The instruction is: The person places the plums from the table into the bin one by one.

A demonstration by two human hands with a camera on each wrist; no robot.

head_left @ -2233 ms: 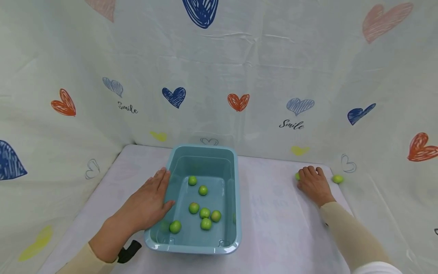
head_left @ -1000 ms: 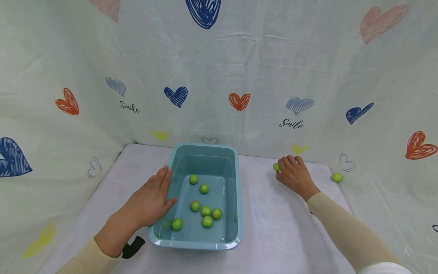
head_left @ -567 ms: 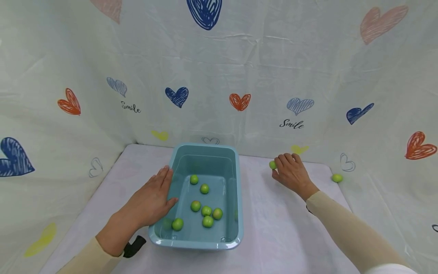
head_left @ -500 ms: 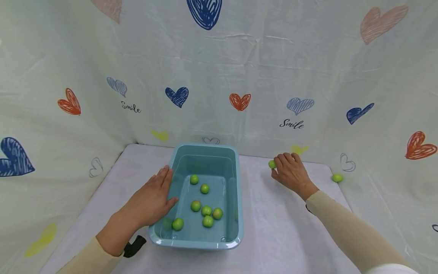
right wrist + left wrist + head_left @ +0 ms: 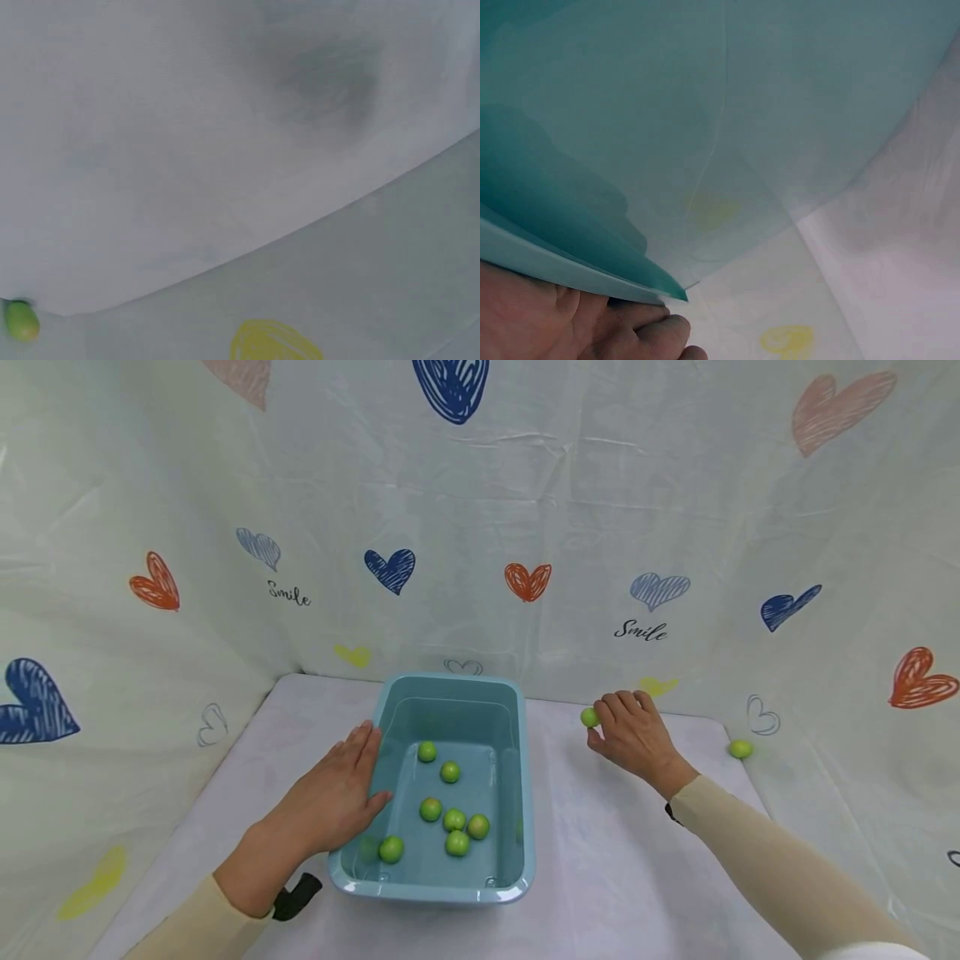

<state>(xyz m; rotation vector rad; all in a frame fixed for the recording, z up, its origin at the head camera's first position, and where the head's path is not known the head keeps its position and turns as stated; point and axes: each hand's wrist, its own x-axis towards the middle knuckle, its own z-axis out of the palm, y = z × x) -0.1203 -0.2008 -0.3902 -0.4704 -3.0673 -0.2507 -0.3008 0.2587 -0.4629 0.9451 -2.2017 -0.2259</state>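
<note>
A light-blue plastic tub (image 5: pixel 523 793) stands on the white-covered table with several small round green fruits (image 5: pixel 457 842) spread over its floor. My left hand (image 5: pixel 330 802) rests on the tub's left rim, fingers straight and together, thumb reaching over the edge. In the left wrist view, the palm and fingertips (image 5: pixel 676 327) show under the tub's rim (image 5: pixel 577 277). To the right of the tub, my right hand (image 5: pixel 636 739) pinches another small green fruit (image 5: pixel 589 717) between thumb and fingers, above the table. The right wrist view shows neither this hand nor its fruit.
One more green fruit (image 5: pixel 740 749) lies at the far right edge of the table (image 5: pixel 577 860); the right wrist view shows that fruit (image 5: pixel 22 321) at lower left. A white sheet (image 5: pixel 465 485) printed with hearts hangs behind and at both sides.
My right hand has picked up a green fruit near the table's right edge and carried it left, toward the tub, slowing lately. My left hand has stayed on the rim.
</note>
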